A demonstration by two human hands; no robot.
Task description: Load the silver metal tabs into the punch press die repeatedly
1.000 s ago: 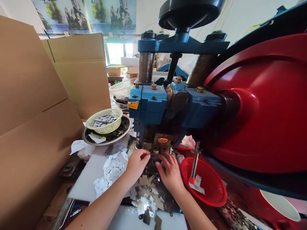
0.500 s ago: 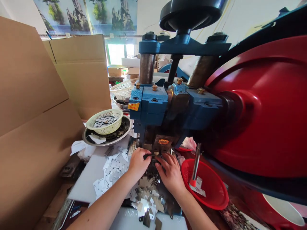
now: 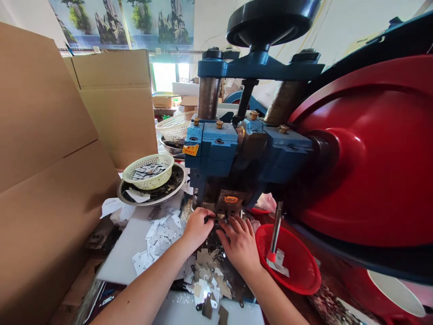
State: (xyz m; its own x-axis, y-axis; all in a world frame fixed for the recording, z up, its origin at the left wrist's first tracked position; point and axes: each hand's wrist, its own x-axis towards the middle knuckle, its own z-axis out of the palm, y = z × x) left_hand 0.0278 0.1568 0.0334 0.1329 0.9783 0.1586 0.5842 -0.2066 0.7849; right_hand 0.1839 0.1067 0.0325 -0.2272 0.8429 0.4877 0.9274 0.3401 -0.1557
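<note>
Left hand (image 3: 199, 228) and right hand (image 3: 241, 246) sit near each other at the foot of a blue press (image 3: 218, 155).
The left thumb and forefinger are nearly together, and the right fingers are slightly spread with the thumb apart; whether either holds a piece, I cannot tell. Silver metal plates (image 3: 164, 239) lie scattered on the white surface (image 3: 118, 262) left of the left forearm, more cut pieces (image 3: 204, 275) are heaped between the forearms, and a red basket (image 3: 304, 266) stands right of the right hand.
</note>
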